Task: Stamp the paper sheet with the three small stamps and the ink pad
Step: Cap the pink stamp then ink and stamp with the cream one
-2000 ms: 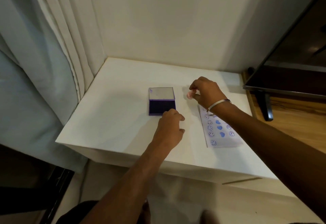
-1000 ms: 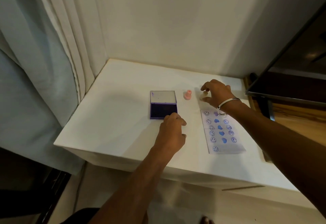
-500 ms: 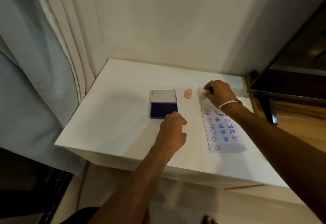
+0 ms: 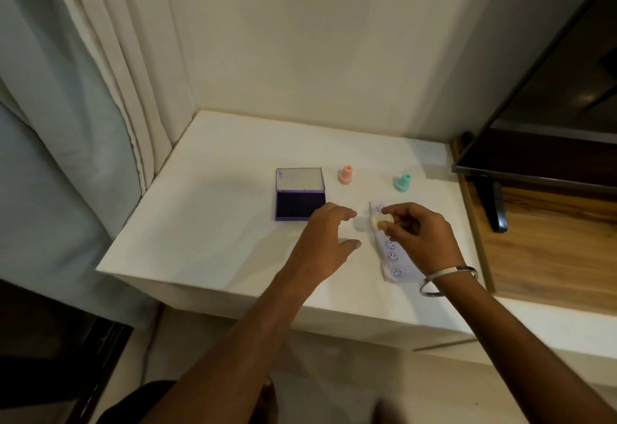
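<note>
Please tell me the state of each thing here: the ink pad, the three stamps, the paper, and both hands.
Ink pad: open, lid laid back flat.
Pink stamp: upright on the table, untouched.
Green stamp: upright on the table, untouched.
White stamp: tilted, pinched by the right hand.
Paper: flat, stamped with smiley faces, partly hidden.
Left hand: relaxed, holds nothing.

Right hand [image 4: 422,240] covers most of the paper sheet [image 4: 394,261], so only a column of smiley prints along its left edge shows, and the topmost print is half lost behind the fingers [image 4: 394,215]. The pale stamp [image 4: 375,222] pinched there shows just its round end; its face is too small to read. Left hand [image 4: 325,240] hides the ink pad [image 4: 295,208] at its near right corner. The dark screen [image 4: 551,116] past the worktop [image 4: 217,240] is cut by the right edge.
</note>
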